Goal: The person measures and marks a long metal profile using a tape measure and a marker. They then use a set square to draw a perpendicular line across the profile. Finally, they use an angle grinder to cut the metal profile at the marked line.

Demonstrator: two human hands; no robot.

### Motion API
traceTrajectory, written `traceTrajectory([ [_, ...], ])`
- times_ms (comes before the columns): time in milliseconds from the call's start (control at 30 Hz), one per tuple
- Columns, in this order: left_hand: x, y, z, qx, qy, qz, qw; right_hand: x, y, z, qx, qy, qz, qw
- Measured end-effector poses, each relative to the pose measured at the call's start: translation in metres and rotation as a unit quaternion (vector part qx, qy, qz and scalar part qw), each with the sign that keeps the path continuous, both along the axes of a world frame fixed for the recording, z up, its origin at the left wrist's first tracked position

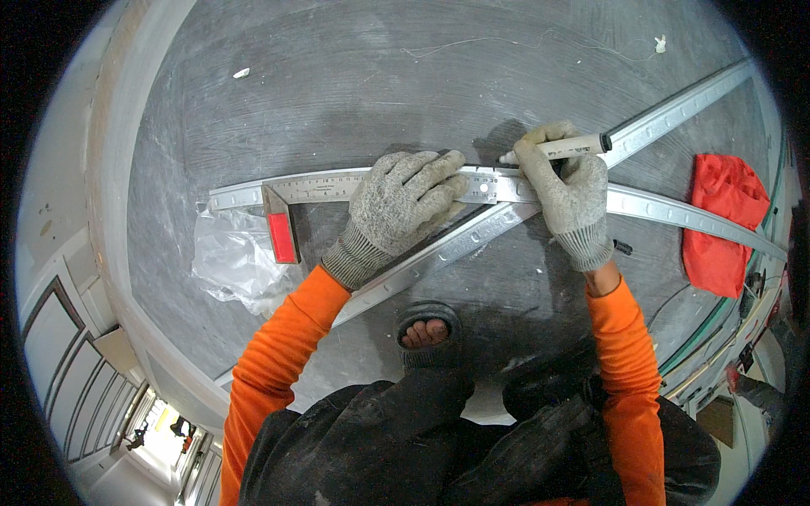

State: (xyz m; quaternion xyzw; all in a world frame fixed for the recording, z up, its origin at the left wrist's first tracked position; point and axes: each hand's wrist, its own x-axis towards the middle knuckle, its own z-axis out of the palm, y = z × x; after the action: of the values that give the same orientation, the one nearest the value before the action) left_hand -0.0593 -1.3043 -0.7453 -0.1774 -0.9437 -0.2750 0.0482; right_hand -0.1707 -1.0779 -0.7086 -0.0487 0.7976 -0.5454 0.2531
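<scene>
Gloved in grey, my left hand (405, 202) presses on the blade of a steel try square (316, 187), fingers over it and thumb at the near side. The blade lies along a silver metal channel (658, 207), and its stock with a red patch points toward me at the left. My gloved right hand (567, 185) pinches a white marker (574, 147), its black end up to the right and its tip low over the channel near the blade's right end. A second channel (447, 249) crosses the first diagonally. What lies under my left palm is hidden.
Clear plastic wrap (232, 257) lies beside the square's stock. A red cloth bag (724, 223) is at the right, with the channel across it. A small black cap (623, 247) rests near my right wrist. My sandalled foot (426, 331) stands close to the diagonal channel on the grey floor (337, 93).
</scene>
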Motion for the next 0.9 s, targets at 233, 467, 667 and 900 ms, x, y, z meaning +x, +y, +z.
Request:
traceTrajectory([
  [233, 0.005, -0.005, 0.009, -0.036, -0.071, 0.015, 0.997, 0.0, -0.001, -0.009, -0.063, 0.019, -0.064, 0.996],
  [467, 0.001, -0.023, 0.043, -0.127, -0.06, 0.026, 0.99, -0.005, 0.001, -0.015, -0.132, 0.0, -0.091, 0.987],
  [667, -0.003, -0.055, 0.108, -0.047, 0.004, 0.133, 0.99, -0.011, 0.002, -0.015, -0.126, 0.025, -0.086, 0.988],
  [900, -0.032, -0.053, 0.185, 0.105, 0.029, 0.288, 0.951, -0.007, 0.005, 0.024, -0.073, 0.067, -0.002, 0.995],
])
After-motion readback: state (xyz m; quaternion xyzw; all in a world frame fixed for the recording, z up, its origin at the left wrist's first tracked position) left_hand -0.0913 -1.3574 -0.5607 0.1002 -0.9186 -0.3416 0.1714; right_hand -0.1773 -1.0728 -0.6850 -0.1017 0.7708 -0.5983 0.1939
